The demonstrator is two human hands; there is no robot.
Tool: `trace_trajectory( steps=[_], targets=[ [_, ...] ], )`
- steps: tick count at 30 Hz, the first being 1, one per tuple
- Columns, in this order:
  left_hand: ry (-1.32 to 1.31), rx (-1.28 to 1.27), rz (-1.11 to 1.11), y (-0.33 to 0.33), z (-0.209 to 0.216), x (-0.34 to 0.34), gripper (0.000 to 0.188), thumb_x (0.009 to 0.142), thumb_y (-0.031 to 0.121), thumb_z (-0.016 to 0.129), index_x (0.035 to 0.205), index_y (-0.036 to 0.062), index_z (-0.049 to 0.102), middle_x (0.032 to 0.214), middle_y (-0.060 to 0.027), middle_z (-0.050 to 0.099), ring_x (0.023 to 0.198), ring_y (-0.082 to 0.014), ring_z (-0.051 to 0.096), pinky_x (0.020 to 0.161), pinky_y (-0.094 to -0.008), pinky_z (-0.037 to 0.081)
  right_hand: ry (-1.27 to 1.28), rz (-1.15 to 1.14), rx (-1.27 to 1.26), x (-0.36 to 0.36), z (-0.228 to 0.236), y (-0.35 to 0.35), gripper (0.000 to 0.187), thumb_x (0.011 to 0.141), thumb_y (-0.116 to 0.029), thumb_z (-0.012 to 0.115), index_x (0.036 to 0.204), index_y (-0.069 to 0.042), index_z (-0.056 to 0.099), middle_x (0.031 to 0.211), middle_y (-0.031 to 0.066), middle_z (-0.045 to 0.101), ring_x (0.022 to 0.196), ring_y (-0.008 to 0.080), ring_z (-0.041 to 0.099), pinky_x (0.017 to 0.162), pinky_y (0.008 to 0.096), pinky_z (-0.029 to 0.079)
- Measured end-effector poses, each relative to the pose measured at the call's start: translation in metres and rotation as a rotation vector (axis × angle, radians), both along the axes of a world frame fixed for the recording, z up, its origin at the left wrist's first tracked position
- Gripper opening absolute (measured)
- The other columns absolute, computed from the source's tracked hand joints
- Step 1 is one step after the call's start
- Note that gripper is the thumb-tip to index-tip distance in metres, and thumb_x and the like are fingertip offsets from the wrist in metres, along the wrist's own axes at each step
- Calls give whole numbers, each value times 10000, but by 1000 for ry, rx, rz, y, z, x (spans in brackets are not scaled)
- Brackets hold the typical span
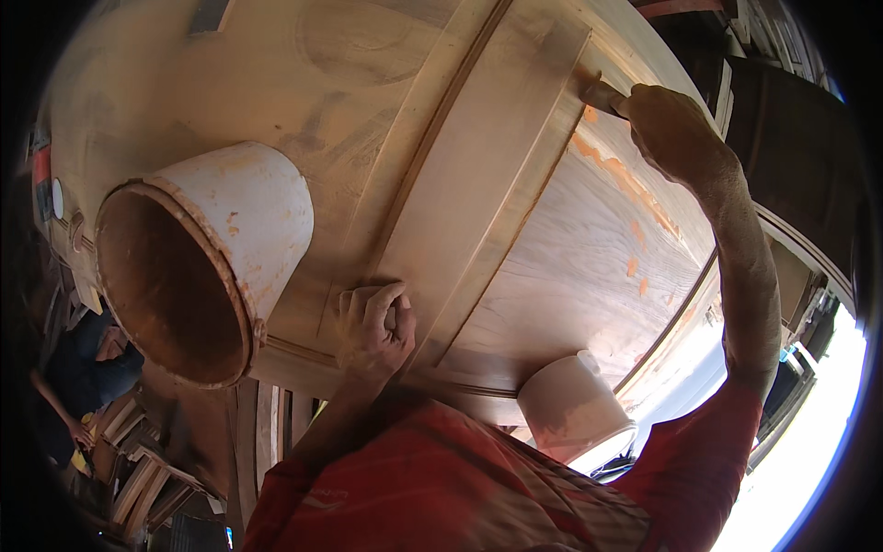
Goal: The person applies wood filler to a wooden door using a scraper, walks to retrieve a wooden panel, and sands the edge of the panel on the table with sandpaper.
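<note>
A wooden door (451,198) with raised mouldings and inset panels lies flat before me. At its far right, my right hand (676,133) is closed round a putty knife (604,97), whose brown-smeared end touches the moulding at the panel's corner. Orange filler (614,167) is smeared along that panel's far edge, with a few smaller dabs nearer me. My left hand (377,322) rests as a loose fist on the door near its front edge, with nothing visible in it. To its left, a white bucket (248,207) lies tipped on its side, coated brown inside.
A smaller white tub (570,405) with orange stains is at the door's front edge, near my body. Wood offcuts (147,478) are piled at the lower left, where another person (83,386) is partly visible. Dark boards (791,156) stand beyond the right edge.
</note>
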State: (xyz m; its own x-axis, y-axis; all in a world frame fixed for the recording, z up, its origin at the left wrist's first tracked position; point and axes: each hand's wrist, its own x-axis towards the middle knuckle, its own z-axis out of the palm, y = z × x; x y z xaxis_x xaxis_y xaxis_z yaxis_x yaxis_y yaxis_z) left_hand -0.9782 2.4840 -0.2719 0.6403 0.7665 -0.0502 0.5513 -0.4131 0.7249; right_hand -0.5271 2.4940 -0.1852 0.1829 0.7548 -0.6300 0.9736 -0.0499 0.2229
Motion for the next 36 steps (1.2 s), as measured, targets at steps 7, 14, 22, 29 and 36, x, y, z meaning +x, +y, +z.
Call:
trace_trajectory(
  steps=[7, 14, 22, 29, 36],
  targets=[
    [-2, 70, -54, 21, 12, 0, 325, 841, 66, 721, 1147, 146, 652, 958, -7, 665, 855, -237, 576, 842, -419, 423, 98, -266, -7, -8, 25, 16, 423, 886, 37, 641, 1295, -64, 684, 891, 160, 653, 829, 294, 675, 812, 464, 553],
    [5, 58, -46, 15, 6, 5, 318, 837, 62, 725, 1137, 147, 661, 964, -5, 663, 852, -243, 573, 832, -417, 425, 139, -422, -109, 0, 30, 19, 520, 871, 87, 565, 1347, -92, 678, 855, 171, 631, 801, 279, 659, 765, 458, 539],
    [-3, 39, -36, 11, 0, 11, 330, 848, 65, 724, 1158, 153, 656, 982, -28, 646, 870, -251, 576, 821, -423, 448, 257, -276, 158, 25, 30, 5, 434, 972, 31, 444, 1335, -43, 670, 1026, 223, 732, 910, 318, 741, 916, 474, 573],
    [47, 41, -2, 0, 6, 2, 311, 855, 69, 722, 1147, 157, 662, 978, -27, 643, 879, -259, 586, 817, -430, 453, 185, 87, 349, 37, 0, 9, 286, 968, -36, 550, 1202, -19, 714, 907, 223, 713, 897, 355, 714, 884, 472, 565],
    [-79, 44, 18, -9, 43, -29, 266, 823, 120, 753, 1069, 162, 660, 925, -20, 637, 873, -237, 591, 840, -447, 448, 334, 8, 30, -1, 67, -2, 226, 955, -80, 527, 1034, 21, 712, 772, 217, 654, 734, 345, 651, 704, 443, 509]
  ],
)
